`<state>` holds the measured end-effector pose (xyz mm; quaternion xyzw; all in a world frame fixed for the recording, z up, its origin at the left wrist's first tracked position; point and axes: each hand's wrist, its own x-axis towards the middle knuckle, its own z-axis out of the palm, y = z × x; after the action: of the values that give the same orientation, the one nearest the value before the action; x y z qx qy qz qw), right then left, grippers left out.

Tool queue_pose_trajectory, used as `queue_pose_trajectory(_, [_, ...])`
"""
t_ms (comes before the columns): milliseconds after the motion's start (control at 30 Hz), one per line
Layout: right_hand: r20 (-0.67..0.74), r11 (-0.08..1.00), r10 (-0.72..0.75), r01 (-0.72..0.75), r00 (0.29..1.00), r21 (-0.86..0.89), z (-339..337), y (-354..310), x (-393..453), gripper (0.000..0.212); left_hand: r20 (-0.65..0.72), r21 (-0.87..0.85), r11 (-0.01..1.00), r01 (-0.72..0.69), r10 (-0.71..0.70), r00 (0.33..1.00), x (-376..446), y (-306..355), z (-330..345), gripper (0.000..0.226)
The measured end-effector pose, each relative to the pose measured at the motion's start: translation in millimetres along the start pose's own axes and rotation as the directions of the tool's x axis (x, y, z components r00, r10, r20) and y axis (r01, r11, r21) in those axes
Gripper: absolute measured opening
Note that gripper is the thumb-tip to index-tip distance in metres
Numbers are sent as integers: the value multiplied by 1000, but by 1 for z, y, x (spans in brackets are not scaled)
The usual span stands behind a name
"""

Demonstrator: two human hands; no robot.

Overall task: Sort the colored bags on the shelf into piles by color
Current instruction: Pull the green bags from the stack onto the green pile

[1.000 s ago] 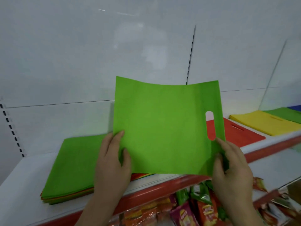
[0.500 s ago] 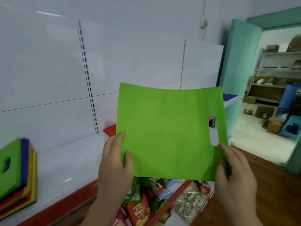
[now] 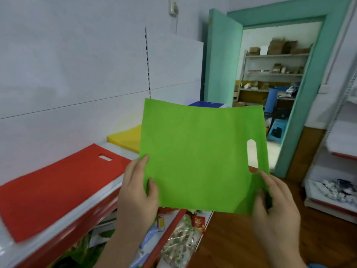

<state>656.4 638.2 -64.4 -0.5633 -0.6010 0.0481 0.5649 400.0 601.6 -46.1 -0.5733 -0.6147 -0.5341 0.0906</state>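
I hold a flat green bag upright in front of me, its handle slot on the right side. My left hand pinches its lower left edge and my right hand grips its lower right corner. On the white shelf to the left lies a red bag pile. Behind it sits a yellow pile, partly hidden by the green bag. A blue pile shows just above the green bag's top edge. Any green pile is out of sight behind the held bag.
Snack packets fill the lower shelf under the red shelf edge. An open teal door and doorway lead to a storeroom with shelving at the right. Another white shelf unit stands at the far right, across the wooden floor.
My view has swung right along the shelf. The mixed stack at the left is gone from sight; the red, yellow and blue piles now show. Both hands still hold the green bag.
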Motion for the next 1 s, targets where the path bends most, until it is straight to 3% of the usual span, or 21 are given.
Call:
queue_pose_trajectory(533, [-27,998,41,-42,999,-50,96,110,197,46,78,-30,998,56,-54,996,152,-11,231,52])
queue_pose_trajectory(1000, [202,979,-182,159,962,124,198,213,387,45,-130,157,963,217,-197,972,238,-10,376,51])
